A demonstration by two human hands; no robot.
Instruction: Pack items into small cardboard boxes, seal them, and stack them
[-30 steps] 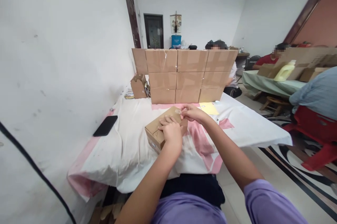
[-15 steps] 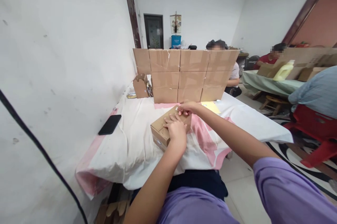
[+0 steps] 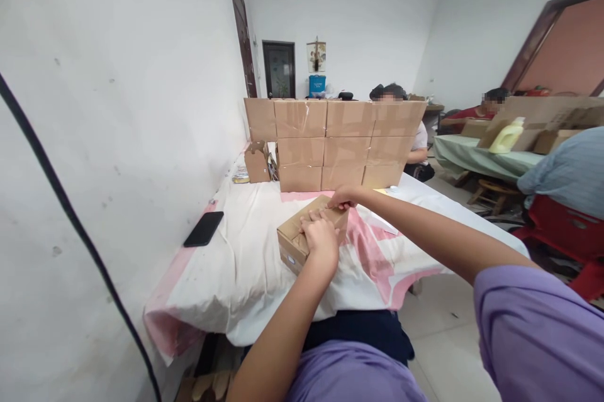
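Note:
A closed brown cardboard box [image 3: 291, 233] lies at an angle on the cloth in front of me, with a small round pale label on its near side. My left hand [image 3: 319, 232] rests flat on its top, fingers spread over the lid. At the box's far right edge is my right hand [image 3: 344, 196], its fingers bent and pressed together against the cardboard. Whatever the right fingers pinch is hidden. Behind the box rises a taped stack of brown cartons [image 3: 346, 151].
A black phone [image 3: 204, 229] lies on the white and pink tablecloth [image 3: 250, 263] at left. Near the wall stands an open cardboard holder [image 3: 257, 163]. Co-workers sit behind the stack and at the green-covered table [image 3: 465, 150], which bears a yellow bottle [image 3: 508, 136].
The view has shifted, so the scene sits lower. My right fingers have curled down at the box's far edge, and a small white patch seen there before no longer shows. My left hand stays on the lid.

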